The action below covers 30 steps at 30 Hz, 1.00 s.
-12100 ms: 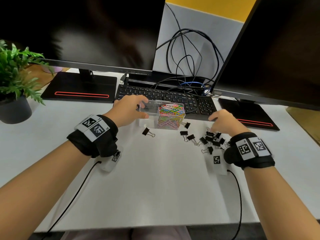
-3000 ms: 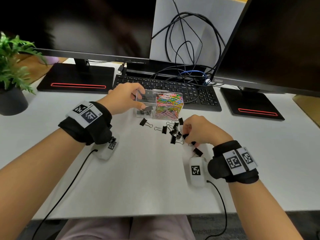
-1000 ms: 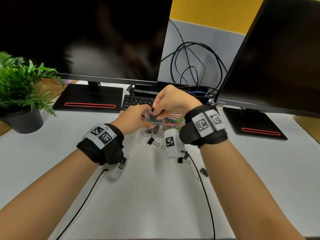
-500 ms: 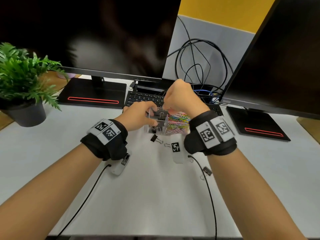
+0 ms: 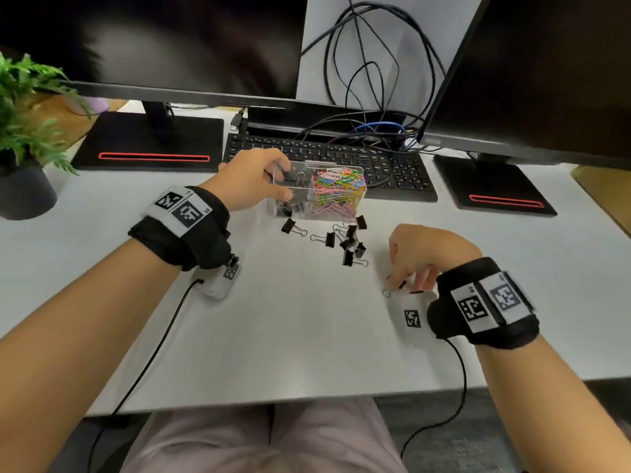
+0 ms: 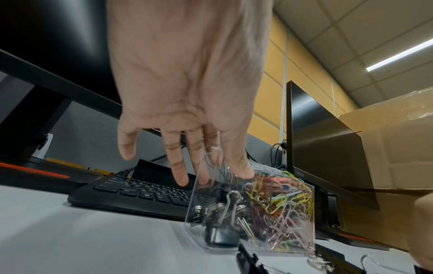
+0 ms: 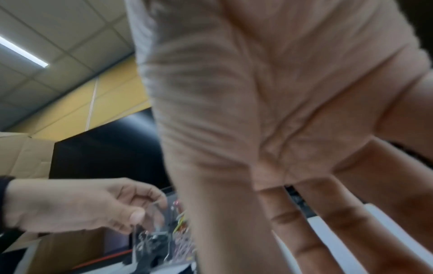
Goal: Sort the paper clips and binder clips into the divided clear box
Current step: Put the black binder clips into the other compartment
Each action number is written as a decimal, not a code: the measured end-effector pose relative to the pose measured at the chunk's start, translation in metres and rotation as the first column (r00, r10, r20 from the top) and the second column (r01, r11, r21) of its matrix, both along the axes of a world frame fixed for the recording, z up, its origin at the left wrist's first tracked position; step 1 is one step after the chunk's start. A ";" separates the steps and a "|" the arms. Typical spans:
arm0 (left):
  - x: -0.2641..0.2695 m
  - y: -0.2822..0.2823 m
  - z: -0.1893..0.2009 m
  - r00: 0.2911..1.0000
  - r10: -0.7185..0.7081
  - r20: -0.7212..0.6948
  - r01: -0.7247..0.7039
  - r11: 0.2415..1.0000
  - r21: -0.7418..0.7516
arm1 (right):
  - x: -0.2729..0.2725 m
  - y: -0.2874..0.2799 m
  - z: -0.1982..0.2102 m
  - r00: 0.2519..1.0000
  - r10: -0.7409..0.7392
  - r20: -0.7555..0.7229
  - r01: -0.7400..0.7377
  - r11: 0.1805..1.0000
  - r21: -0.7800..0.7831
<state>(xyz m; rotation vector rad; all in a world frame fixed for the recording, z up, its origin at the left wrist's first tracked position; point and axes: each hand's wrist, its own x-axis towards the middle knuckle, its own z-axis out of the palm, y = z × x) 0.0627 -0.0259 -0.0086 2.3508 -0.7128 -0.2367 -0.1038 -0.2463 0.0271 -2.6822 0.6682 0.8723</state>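
Left hand (image 5: 252,180) grips the clear box (image 5: 317,191) mid-frame; right hand (image 5: 421,256), lower right, pinches a binder clip (image 5: 401,284).

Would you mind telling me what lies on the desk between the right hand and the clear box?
In the head view, a loose cluster of black binder clips lies on the white desk between the right hand and the clear box.

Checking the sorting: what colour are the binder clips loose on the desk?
Black bodies with silver wire handles, clearest in the head view.
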 end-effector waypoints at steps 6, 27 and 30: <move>0.002 0.000 -0.002 1.000 0.003 -0.001 -0.003 1.000 -0.015 | 0.011 -0.003 -0.019 0.987 0.016 0.162 -0.017 1.000 0.003; 0.000 -0.001 -0.002 1.000 0.010 -0.004 -0.010 1.000 -0.002 | 0.036 0.026 -0.022 0.967 0.151 0.206 -0.177 0.977 0.115; 0.000 -0.001 -0.001 1.000 0.010 -0.002 -0.010 1.000 -0.007 | 0.037 0.029 -0.023 0.956 0.197 0.217 -0.215 0.974 0.065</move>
